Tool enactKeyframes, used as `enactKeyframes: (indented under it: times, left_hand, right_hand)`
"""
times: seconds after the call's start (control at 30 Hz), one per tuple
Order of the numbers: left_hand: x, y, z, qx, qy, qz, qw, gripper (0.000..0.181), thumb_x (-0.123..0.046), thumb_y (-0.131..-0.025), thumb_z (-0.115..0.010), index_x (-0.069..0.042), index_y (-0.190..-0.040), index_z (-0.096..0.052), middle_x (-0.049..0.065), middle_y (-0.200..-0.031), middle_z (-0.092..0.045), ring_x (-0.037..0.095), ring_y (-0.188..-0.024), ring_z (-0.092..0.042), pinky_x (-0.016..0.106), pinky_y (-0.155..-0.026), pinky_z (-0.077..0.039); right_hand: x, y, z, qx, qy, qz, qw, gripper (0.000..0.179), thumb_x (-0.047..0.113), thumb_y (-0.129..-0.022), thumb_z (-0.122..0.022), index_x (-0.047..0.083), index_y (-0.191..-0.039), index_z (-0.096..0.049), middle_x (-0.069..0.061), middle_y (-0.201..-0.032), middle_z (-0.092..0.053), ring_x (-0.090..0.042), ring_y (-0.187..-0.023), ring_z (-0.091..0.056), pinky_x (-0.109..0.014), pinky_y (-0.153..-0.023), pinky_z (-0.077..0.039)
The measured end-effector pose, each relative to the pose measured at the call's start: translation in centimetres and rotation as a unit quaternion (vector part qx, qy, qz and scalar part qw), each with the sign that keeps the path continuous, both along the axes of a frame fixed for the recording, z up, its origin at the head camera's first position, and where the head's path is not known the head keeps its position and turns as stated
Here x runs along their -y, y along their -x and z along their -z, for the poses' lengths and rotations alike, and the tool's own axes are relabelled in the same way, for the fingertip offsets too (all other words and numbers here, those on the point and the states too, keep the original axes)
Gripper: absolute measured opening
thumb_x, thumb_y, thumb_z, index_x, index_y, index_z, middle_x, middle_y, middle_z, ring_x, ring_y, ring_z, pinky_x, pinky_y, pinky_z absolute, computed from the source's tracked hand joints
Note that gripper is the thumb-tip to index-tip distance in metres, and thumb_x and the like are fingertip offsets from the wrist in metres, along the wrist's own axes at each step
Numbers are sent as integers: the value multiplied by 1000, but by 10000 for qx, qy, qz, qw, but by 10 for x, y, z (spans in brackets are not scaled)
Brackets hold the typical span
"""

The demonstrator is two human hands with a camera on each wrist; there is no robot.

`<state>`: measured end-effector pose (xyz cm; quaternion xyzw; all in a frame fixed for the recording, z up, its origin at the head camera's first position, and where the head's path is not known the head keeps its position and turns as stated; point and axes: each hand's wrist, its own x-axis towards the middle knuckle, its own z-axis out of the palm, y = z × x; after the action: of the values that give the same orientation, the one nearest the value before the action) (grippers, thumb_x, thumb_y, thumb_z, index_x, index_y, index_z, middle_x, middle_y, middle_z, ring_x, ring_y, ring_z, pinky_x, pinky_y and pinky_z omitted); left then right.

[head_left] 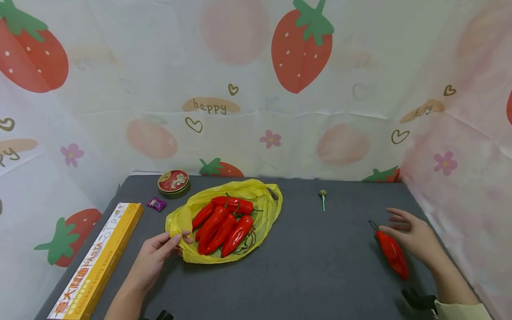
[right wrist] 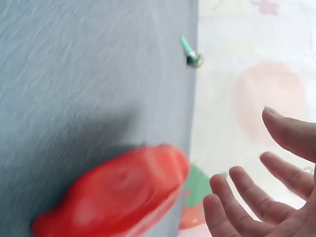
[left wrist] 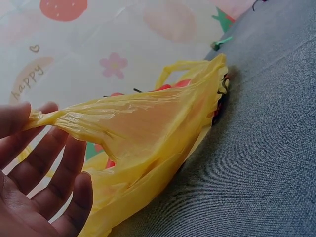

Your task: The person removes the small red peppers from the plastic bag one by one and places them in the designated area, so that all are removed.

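Observation:
My left hand (head_left: pixel 154 255) pinches the edge of a yellow plastic bag (head_left: pixel 264 231) between thumb and fingers; the left wrist view shows the film pulled taut and bunched at the fingertips. Several glossy red chili peppers (head_left: pixel 216 226) lie in the bag's open mouth. At the right, another red chili pepper (head_left: pixel 392 255) with a thin dark loop at its top is on the grey table. My right hand (head_left: pixel 414 235) is beside its upper end, fingers apart and relaxed. In the right wrist view, a gap shows between that hand (right wrist: pixel 266 197) and the pepper (right wrist: pixel 118 192).
A long yellow and white pasta box (head_left: pixel 96 262) lies along the left edge. Behind it are a purple wrapped candy (head_left: pixel 156 204) and a round red-topped tin (head_left: pixel 174 183). A small green-stemmed flower-like item (head_left: pixel 323 199) lies toward the back. Strawberry-printed cloth (head_left: pixel 248 133) hangs behind.

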<state>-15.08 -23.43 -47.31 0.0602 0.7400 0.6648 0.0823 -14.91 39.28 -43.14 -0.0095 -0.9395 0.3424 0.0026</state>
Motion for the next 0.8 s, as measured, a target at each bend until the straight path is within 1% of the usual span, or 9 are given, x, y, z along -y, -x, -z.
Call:
enactKeyframes:
  times: [0.17,0.27,0.33,0.37,0.43,0.5,0.57,0.73,0.8]
  left_hand:
    - [-1,0,-1,47,26,-51,10000,48,-32,-107,-50,8,-132,-59,0,-109,-75,12,-101,-66,29,-86,-57]
    - [-2,0,-1,74,63,-123,9999,48,-33,-107,-51,7,-130,-61,0,-110,-75,12,-101,-65,29,-86,-57]
    - [-3,0,-1,64,89,-186,9998,47,-34,-107,-51,8,-124,-63,3,-113,-74,12,-102,-65,30,-85,-57]
    - [-3,0,-1,51,89,-204,9997,45,-34,-106,-51,8,-119,-65,5,-115,-74,13,-103,-65,31,-85,-57]
    - [-2,0,0,21,71,-237,9997,44,-33,-106,-52,9,-108,-65,8,-118,-73,12,-104,-65,32,-84,-58]
    - [-1,0,0,-4,59,-260,9996,44,-32,-106,-53,10,-101,-64,11,-120,-72,12,-105,-65,32,-83,-58]
    - [0,1,0,-10,38,-239,9997,44,-32,-106,-53,10,-104,-64,10,-120,-72,12,-104,-65,32,-83,-58]
    - [0,1,-1,-22,10,-128,9999,49,-32,-107,-51,13,-125,-60,9,-119,-72,12,-101,-64,29,-85,-58]
    - [1,1,-1,-60,-11,-85,9999,49,-31,-107,-51,13,-127,-59,11,-119,-72,12,-100,-64,29,-85,-58]
  right_hand:
    - [19,1,-6,-34,53,-80,9999,69,43,-95,-70,10,-151,-45,-29,-140,-54,-44,-119,-62,-54,-87,-56]
    - [29,3,-9,-117,39,-196,9997,69,44,-95,-69,11,-150,-46,-27,-141,-55,-43,-119,-62,-54,-87,-56]
    - [37,5,-11,-171,78,-283,9994,68,44,-95,-69,12,-150,-46,-26,-142,-54,-43,-120,-61,-54,-87,-57]
    - [40,5,-12,-204,67,-324,9992,67,44,-95,-69,12,-150,-47,-26,-142,-54,-44,-121,-60,-53,-86,-57]
    - [48,7,-13,-280,77,-381,9989,66,43,-95,-70,11,-149,-48,-25,-142,-54,-44,-123,-59,-54,-86,-57]
    - [56,8,-14,-341,103,-427,9985,65,43,-95,-70,12,-148,-49,-23,-143,-54,-44,-124,-58,-54,-87,-56]
    - [63,9,-14,-391,124,-476,9980,64,43,-94,-70,12,-147,-50,-22,-143,-54,-43,-124,-58,-56,-88,-55]
    - [82,14,-14,-472,219,-606,9968,63,42,-93,-72,13,-146,-52,-20,-142,-56,-42,-123,-60,-56,-89,-55]
    - [88,16,-12,-503,288,-656,9962,62,40,-93,-73,12,-145,-53,-21,-141,-57,-42,-123,-60,-55,-89,-56]
